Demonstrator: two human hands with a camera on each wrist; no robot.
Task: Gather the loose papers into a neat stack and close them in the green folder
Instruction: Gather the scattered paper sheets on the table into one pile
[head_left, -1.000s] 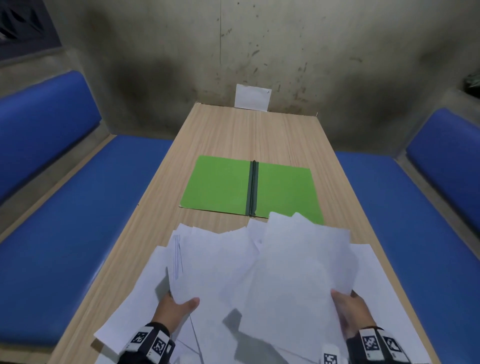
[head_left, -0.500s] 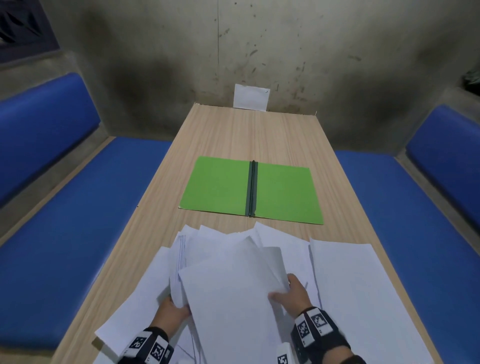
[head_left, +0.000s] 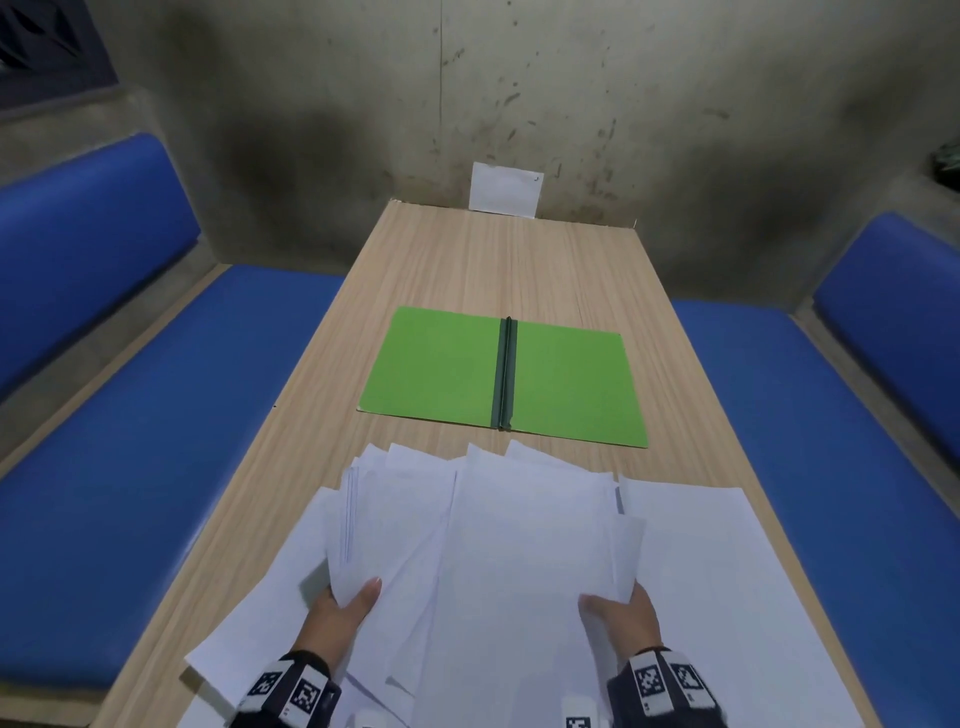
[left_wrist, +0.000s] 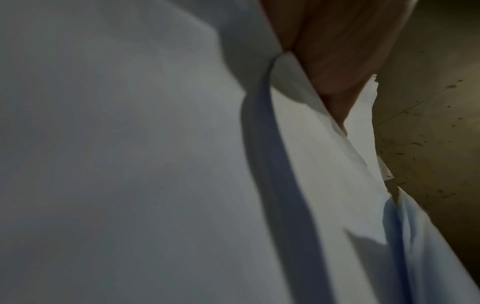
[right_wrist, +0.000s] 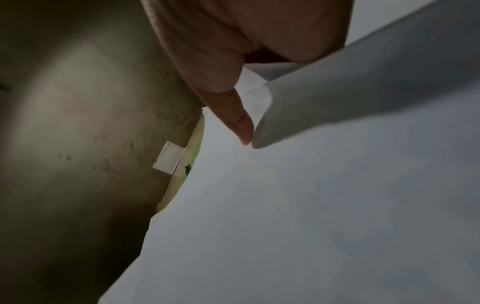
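Note:
Several loose white papers (head_left: 498, 545) lie fanned and overlapping at the near end of the wooden table (head_left: 498, 260). My left hand (head_left: 345, 605) pinches the left part of the bundle, thumb on top; the left wrist view shows that thumb (left_wrist: 345, 61) over a sheet's edge. My right hand (head_left: 618, 610) pinches the bundle's right edge, thumb on top, and in the right wrist view a fingertip (right_wrist: 241, 125) rests against the paper (right_wrist: 311, 205). The green folder (head_left: 441, 364) lies open and flat beyond the papers, its dark spine (head_left: 504, 374) in the middle.
More sheets (head_left: 727, 597) lie flat on the table to the right of and under the held bundle. A small white card (head_left: 505, 189) leans on the grey wall at the table's far end. Blue benches (head_left: 156, 441) run along both sides.
My right hand moved from the middle of the pile back out to its right edge. The sheets it carried now lie on the bundle, which is more gathered.

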